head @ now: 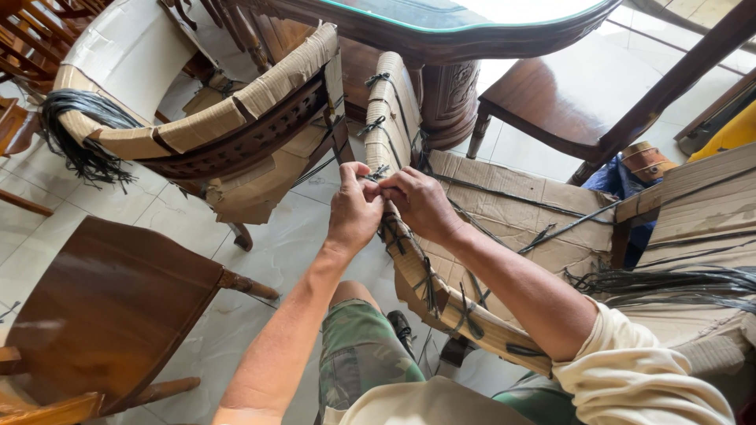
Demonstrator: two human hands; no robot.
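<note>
A wooden chair's curved back rail (398,134), wrapped in brown cardboard and bound with dark plastic cord, stands in front of me. My left hand (353,208) and my right hand (421,203) meet on the rail at one dark cord tie (380,171), each pinching the cord. Further ties (465,311) run down the rail below my hands toward my lap. The chair's seat (512,212) is covered in cardboard with loose cords lying across it.
Another cardboard-wrapped chair (197,126) stands to the left with a bundle of dark cords (75,134) draped over it. An unwrapped wooden chair (110,307) sits at lower left. A glass-topped carved table (441,31) is ahead; more cords (669,283) lie at right.
</note>
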